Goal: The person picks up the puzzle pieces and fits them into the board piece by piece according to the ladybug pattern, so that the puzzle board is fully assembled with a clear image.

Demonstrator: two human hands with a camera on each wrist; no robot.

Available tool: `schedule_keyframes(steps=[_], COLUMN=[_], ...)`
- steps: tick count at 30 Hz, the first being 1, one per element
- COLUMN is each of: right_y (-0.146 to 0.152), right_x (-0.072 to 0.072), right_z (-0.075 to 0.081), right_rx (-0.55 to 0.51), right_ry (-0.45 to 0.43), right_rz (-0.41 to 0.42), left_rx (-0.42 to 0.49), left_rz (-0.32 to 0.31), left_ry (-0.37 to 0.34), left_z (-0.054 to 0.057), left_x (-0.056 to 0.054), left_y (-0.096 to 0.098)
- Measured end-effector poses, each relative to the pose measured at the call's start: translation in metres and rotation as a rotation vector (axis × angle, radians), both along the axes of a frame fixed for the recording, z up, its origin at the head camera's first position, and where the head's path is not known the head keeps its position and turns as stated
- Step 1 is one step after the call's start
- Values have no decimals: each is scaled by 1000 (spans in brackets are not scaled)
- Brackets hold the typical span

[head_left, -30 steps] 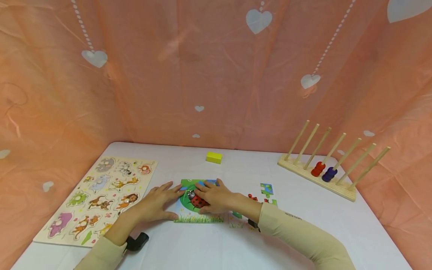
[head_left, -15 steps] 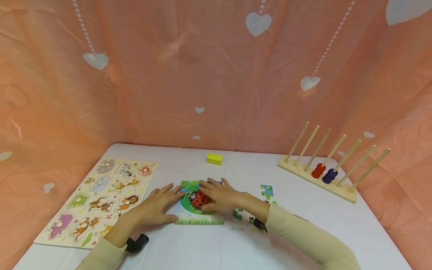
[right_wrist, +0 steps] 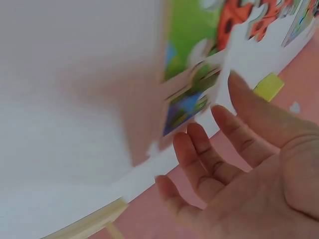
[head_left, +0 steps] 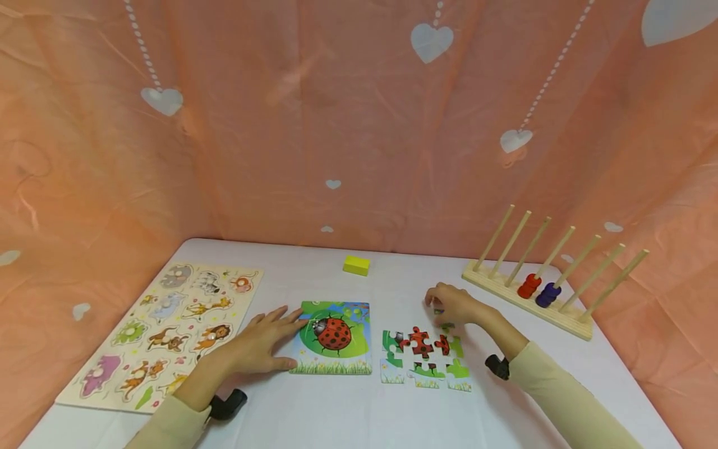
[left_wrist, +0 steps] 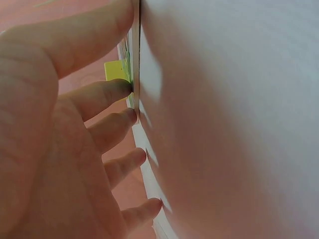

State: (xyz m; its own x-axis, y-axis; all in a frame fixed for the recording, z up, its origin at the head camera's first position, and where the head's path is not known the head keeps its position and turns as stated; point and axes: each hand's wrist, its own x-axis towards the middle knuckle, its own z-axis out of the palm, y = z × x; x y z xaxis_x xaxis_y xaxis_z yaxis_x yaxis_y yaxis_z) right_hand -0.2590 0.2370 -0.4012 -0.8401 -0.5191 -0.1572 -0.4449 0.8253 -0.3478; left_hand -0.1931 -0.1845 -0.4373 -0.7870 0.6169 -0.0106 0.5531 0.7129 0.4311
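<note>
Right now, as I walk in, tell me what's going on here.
A person's left hand touches the left edge of a ladybird board. Their right hand is at the far right corner of some ladybird puzzle pieces, holding none. The pieces lie to the right of the board, with gaps between them.

Peach drapes (head_left: 291, 125) enclose white desk (head_left: 308, 415)

The creased fabric rises at twelve o'clock and wraps to nine and three. Pale hearts (head_left: 432, 42) hang from dotted strings (head_left: 142, 47) at ten, one and two. Light is soft.
</note>
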Motion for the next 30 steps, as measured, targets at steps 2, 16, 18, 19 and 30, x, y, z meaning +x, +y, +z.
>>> schedule_keyframes(steps=[2,16,18,19,30], right_y=[9,22,23,24,-27], right_x=[1,5,2,1,-24], right_z=[-1,-8,-9,-9,-4], right_rx=[-12,-71,-96,-117,-355], right_ry=[-9,8,0,-6,-100], right_rz=[-1,4,20,30,89], left_rx=[-1,7,5,4,3], left_rz=[-2,0,-1,-1,-3], left_ry=[2,-2,2,3,10], left_z=[0,-1,-1,-1,-4], left_x=[0,-1,-1,-2,-2], left_y=[0,-1,-1,-1,-1])
